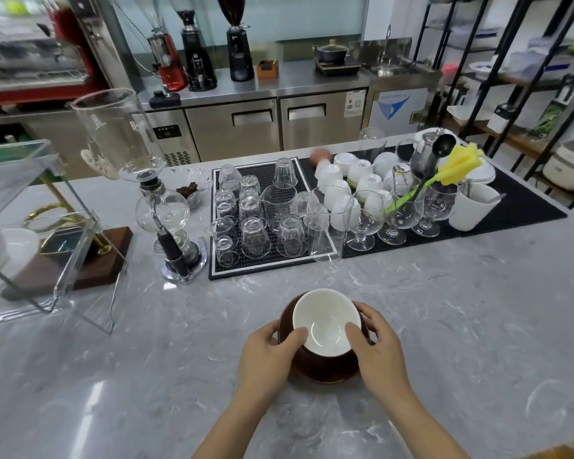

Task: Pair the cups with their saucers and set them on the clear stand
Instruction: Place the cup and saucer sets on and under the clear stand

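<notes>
Cup (325,323) upright, mouth up, on brown saucer (322,369); we grasp both with left hand (265,352) and right hand (378,349), thumbs on the rim

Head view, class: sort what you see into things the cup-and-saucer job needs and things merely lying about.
Job: white cup, brown saucer, left hand, right hand, clear stand, upturned white cups.
Lying about: siphon brewer, upturned glasses, yellow sponge brush, grinders.
</notes>
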